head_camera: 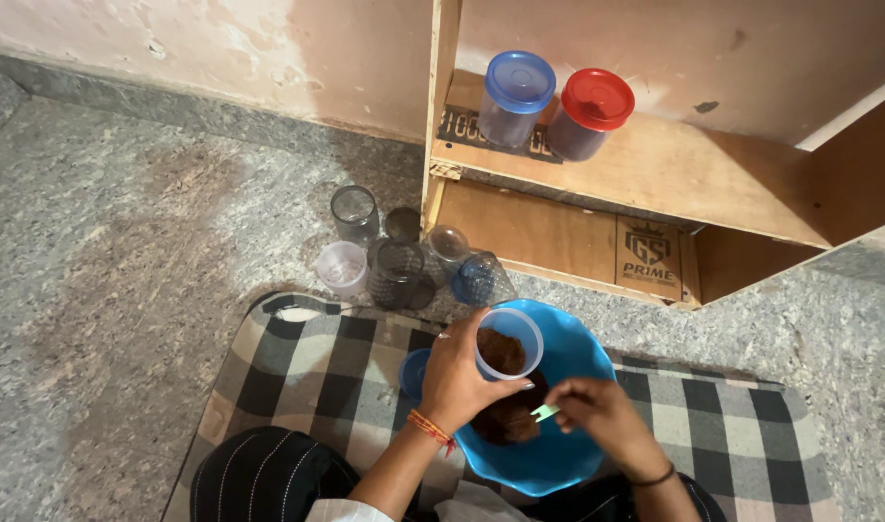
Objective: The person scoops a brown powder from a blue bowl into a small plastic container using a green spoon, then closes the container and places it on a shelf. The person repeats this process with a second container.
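My left hand (459,379) grips a clear plastic jar (511,341) partly filled with brown powder, tilted over a blue bowl (575,350). More of the brown stuff lies in the bowl's bottom. My right hand (599,413) pinches a small pale green spoon (545,413) whose tip points into the bowl's brown heap. A blue lid (413,372) rests on the checked mat just left of the bowl, partly behind my left hand.
Several empty clear jars (395,272) stand on the stone floor beyond the black-and-white checked mat (307,367). A wooden shelf unit (655,169) at the back holds a blue-lidded jar (516,96) and a red-lidded jar (590,112). My knee in striped cloth (263,478) is below.
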